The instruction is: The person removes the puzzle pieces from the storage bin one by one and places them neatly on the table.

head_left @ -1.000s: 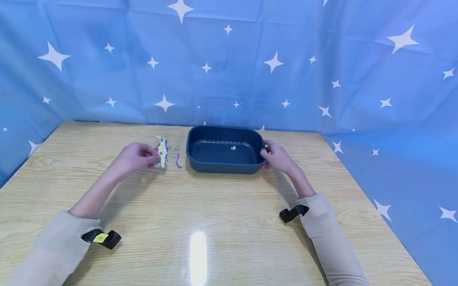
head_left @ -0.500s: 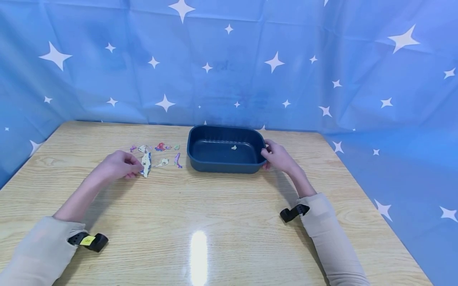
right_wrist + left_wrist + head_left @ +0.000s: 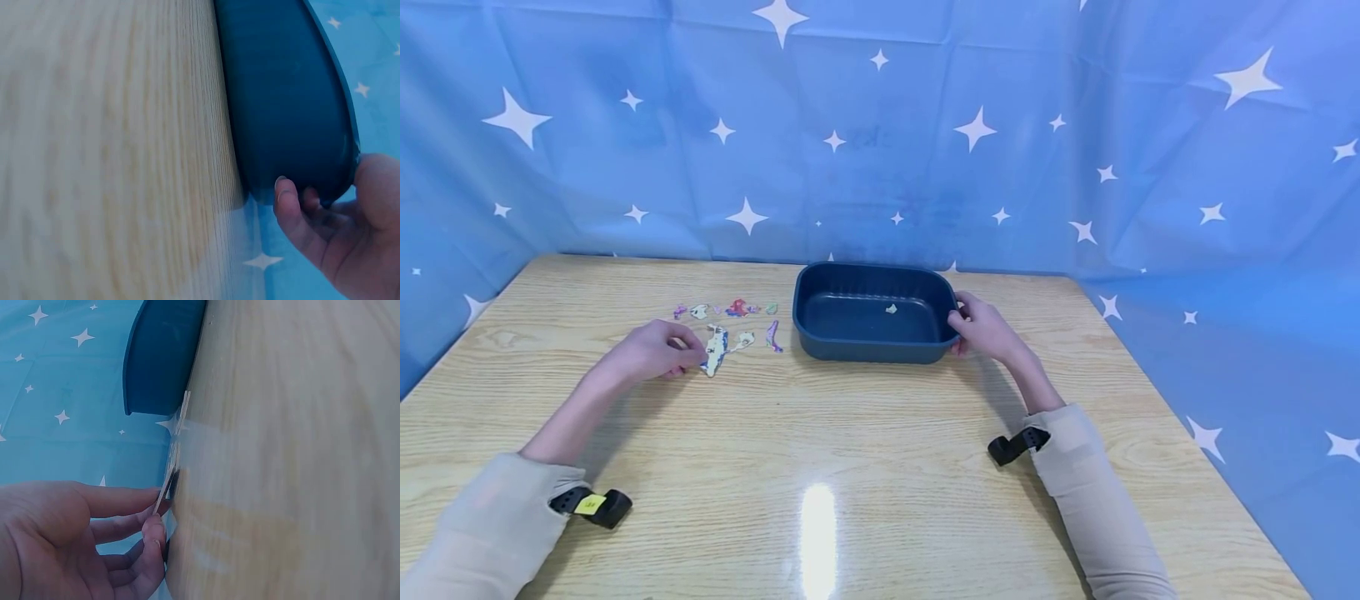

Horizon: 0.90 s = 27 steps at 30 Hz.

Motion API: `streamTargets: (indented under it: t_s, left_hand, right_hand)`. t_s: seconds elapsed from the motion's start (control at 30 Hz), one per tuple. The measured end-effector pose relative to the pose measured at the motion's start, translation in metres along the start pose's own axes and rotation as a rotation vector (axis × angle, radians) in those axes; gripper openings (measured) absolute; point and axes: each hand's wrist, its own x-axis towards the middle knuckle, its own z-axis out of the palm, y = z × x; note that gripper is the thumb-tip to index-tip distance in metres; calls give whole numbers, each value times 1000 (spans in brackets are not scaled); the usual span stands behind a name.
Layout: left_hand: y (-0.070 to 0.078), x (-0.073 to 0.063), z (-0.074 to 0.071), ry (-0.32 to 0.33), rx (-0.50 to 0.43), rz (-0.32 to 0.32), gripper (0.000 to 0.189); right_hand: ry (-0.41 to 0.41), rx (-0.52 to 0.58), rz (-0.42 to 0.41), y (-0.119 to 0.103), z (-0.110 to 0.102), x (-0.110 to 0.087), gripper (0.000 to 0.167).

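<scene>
My left hand (image 3: 655,348) pinches a flat, irregularly shaped white-and-blue cutout (image 3: 716,350) low over the table. Seen edge-on in the left wrist view, the cutout (image 3: 165,487) is thin and lies between thumb and fingertips. Just right of it are a pale cutout with a thin tail (image 3: 745,340) and a purple curved cutout (image 3: 773,336). At the right end of a dark blue rectangular bin (image 3: 872,350), my right hand (image 3: 987,329) grips the rim, thumb at the inner side and fingers outside. One small pale piece (image 3: 891,308) lies inside the bin.
Behind the held cutout, a row of small cutouts includes a red one (image 3: 737,307), a green one (image 3: 771,308) and a white one (image 3: 699,311). A blue star-patterned cloth (image 3: 865,167) hangs behind the wooden table (image 3: 910,467).
My left hand has carried the white-and-blue cutout left and nearer, then slightly right, uncovering the small cutouts behind it. My right hand stays on the bin.
</scene>
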Motion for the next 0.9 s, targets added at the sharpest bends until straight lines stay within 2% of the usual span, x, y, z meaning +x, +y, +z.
streamTargets:
  t_s: [0.17,0.6,0.73,0.9]
  left_hand:
    - [1,-1,0,0,5,-5,24]
    - [5,-4,-5,-7,-7,-41,30]
    - [8,-4,-4,34,-3,-34,32]
    - [17,-3,-2,106,13,38,32]
  right_hand:
    - [-5,-11,1,-24,-2,-12,51]
    - [-11,1,-13,-26,-2,-14,51]
    - [-11,0,-12,-27,-2,-14,51]
    - [-7,-5,-12,-27,-2,-14,51]
